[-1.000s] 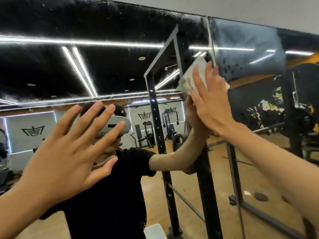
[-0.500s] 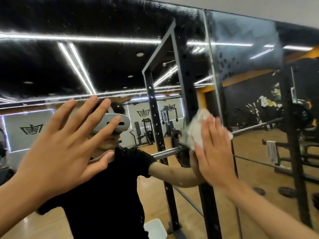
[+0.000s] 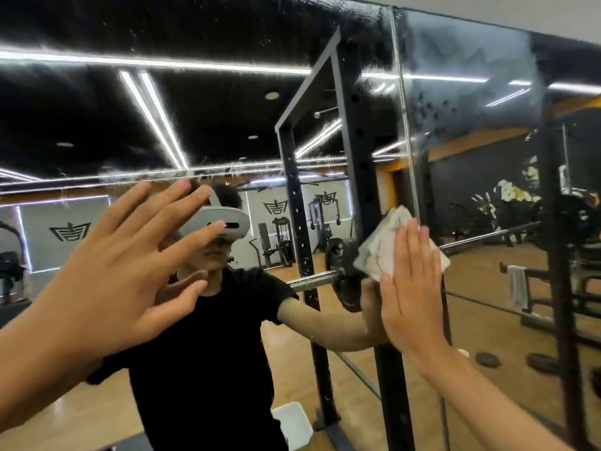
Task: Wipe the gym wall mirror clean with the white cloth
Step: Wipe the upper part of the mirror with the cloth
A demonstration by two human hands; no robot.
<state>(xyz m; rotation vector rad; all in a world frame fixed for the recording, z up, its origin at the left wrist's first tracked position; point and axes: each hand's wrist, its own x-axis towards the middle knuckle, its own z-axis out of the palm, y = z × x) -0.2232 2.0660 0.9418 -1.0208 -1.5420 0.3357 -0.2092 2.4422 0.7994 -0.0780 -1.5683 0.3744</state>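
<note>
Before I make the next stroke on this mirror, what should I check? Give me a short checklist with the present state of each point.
1. The white cloth is pressed between the right hand and the mirror: ok.
2. The fingers lie straight over the cloth: ok.
3. The left hand is off the glass: cannot tell.
4. The upper right panel is clean: not ok, haze and dark spots show there.
5. The cloth is clean enough: cannot tell.

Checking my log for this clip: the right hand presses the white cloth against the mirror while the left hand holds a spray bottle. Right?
No: in the head view the left hand is empty, fingers spread; the right hand does press the white cloth against the mirror.
</note>
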